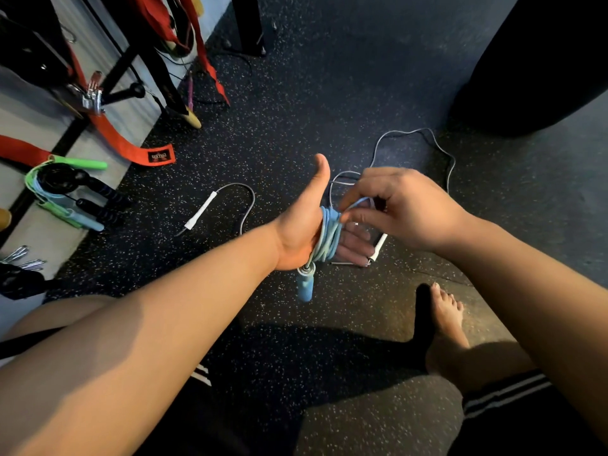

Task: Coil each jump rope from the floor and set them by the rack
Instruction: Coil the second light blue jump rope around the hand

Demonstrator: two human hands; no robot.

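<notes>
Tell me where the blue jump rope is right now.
In the head view, centre frame: the blue jump rope is wound round the left hand, one handle dangling below, the right hand pinching a strand.

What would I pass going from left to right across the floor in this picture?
pile of coiled ropes → white rope handle → left hand wrapped in the blue rope → right hand pinching that rope

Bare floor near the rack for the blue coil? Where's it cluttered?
Free: speckled floor between the red strap, the coiled ropes and the white handle; also between the black post and the black bag. Crowded: the wall edge by the coiled ropes, and the grey rope looping behind the blue rope.
</notes>
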